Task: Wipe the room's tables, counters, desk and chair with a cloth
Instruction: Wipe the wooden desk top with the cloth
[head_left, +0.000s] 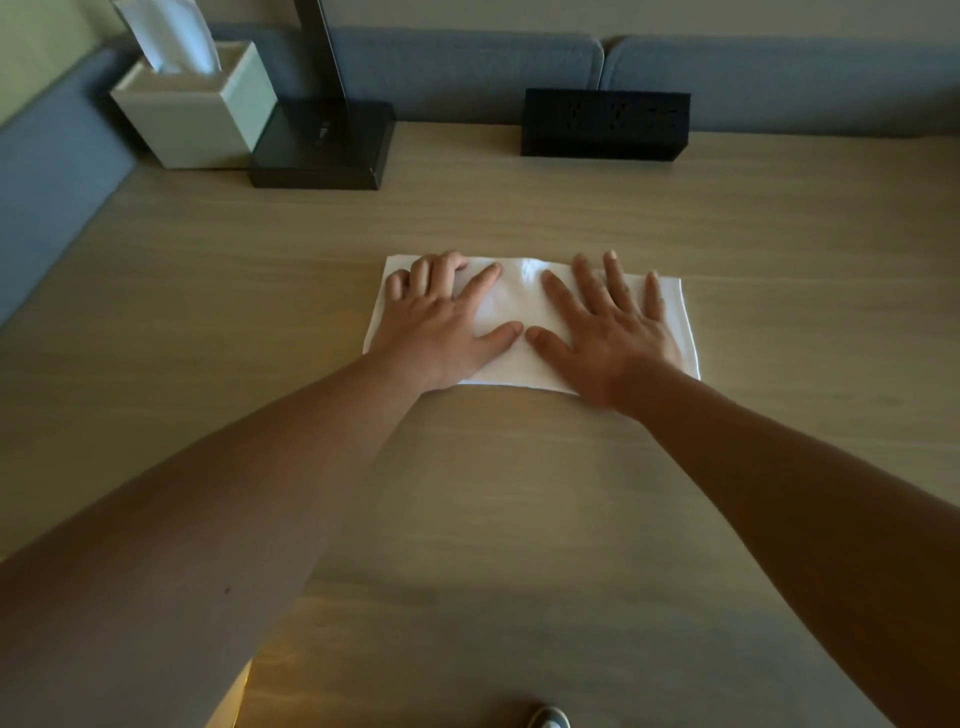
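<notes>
A white folded cloth (519, 304) lies flat on the light wooden desk (519, 493), a little beyond its middle. My left hand (441, 322) rests on the cloth's left half, its index finger and thumb stretched out and the other fingers bent at the cloth's far edge. On the right half my right hand (608, 325) presses down with its fingers spread and straight. The two thumbs almost meet at the centre of the cloth.
At the desk's far left stand a white tissue box (197, 114) and a black lamp base (322, 148) with its post. A black socket block (605, 122) sits at the back centre. Blue padded panels (467, 73) line the back and left. A shoe (548, 719) shows below.
</notes>
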